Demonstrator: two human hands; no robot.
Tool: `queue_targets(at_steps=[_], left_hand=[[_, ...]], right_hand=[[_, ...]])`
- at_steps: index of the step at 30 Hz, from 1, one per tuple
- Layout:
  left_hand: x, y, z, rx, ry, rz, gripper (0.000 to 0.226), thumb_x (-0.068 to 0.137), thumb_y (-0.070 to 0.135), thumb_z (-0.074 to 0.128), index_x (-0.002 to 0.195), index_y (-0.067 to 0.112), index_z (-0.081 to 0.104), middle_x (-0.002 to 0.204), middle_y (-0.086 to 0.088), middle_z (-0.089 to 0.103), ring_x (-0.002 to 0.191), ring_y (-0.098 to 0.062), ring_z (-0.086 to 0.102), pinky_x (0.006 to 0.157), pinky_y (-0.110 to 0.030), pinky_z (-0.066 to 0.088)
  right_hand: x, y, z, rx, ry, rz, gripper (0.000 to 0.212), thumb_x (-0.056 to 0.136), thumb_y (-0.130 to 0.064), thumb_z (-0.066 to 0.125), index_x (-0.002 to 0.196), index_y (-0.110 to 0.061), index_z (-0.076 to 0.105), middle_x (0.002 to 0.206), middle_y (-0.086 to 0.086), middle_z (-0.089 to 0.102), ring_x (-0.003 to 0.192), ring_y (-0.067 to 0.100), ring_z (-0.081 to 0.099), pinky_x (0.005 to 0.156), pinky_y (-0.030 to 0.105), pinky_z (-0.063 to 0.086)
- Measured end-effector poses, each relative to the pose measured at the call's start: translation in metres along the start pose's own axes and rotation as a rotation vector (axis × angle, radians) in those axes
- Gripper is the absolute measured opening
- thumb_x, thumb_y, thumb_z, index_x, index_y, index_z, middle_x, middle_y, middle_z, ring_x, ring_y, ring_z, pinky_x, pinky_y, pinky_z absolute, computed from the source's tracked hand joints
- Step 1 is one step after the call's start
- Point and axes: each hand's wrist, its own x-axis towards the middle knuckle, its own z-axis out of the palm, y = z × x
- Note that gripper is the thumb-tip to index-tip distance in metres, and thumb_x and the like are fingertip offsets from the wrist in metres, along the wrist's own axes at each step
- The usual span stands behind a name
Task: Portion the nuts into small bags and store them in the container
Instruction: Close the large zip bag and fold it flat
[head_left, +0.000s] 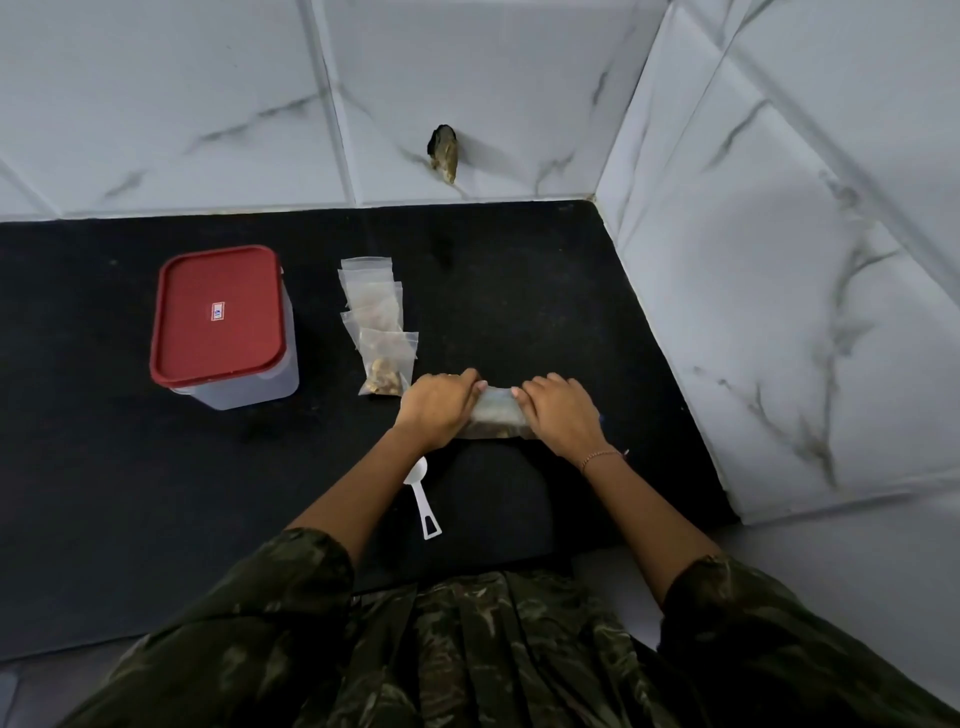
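1. Evidently both hands are on one clear nut bag (497, 415), which lies on the black mat (104, 467) a little toward its near edge and right of the middle. The left hand (439, 408) grips the bag's left end and the right hand (561, 415) its right end, fingers curled over the top strip. This looks like pressing the seal closed or pulling it open; I cannot tell which.
2. Nuts show as a brown mass along the bag's near side, so holding it flat by both ends probably keeps them away from the mouth.
3. Several filled small bags (382, 332) lie overlapped in a short row just beyond the left hand, running toward the mat's far edge. They sit between the work spot and the container (244, 379), likely staged for loading.
4. That container stands toward the mat's left side, well apart from the hands, with its red lid (221, 317) on. The lid must come off before anything goes in.
5. A white scoop (422, 499) lies near the mat's near edge, just beside the left forearm, and could be knocked.
6. Marbled wall tiles (779, 312) close off the far and right edges, and a dark object (443, 153) sticks to the far wall.
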Motion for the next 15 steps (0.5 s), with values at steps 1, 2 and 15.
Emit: queue_targets(at_steps=[1,2,15], left_hand=[[0.000,-0.001,0.003,0.026,0.034,0.005,0.034,0.105,0.034,0.027,0.113,0.014,0.054,0.105,-0.010,0.066,0.097,-0.026,0.059,0.083,-0.040,0.045],[0.000,-0.002,0.006,0.049,0.068,0.007,0.035,0.104,0.033,0.028,0.112,0.014,0.056,0.111,-0.010,0.062,0.102,-0.026,0.055,0.085,-0.039,0.043],[0.014,0.004,0.002,0.300,-0.054,0.134,0.032,0.098,0.026,0.042,0.129,0.015,0.044,0.131,-0.006,0.050,0.128,-0.024,0.039,0.116,-0.049,0.011]], right_hand=[[0.004,0.000,0.001,-0.011,-0.012,0.005,0.042,0.100,-0.035,0.031,0.092,-0.013,0.066,0.093,0.003,0.061,0.090,0.019,0.052,0.073,0.032,0.038],[0.007,0.001,0.002,-0.010,-0.016,0.009,0.042,0.100,-0.036,0.033,0.094,-0.012,0.067,0.097,0.003,0.058,0.092,0.019,0.050,0.074,0.033,0.040],[0.037,0.001,-0.015,0.226,-0.411,-0.093,0.040,0.092,-0.054,0.045,0.110,-0.018,0.048,0.103,0.000,0.058,0.087,0.012,0.055,0.080,0.034,0.049]])
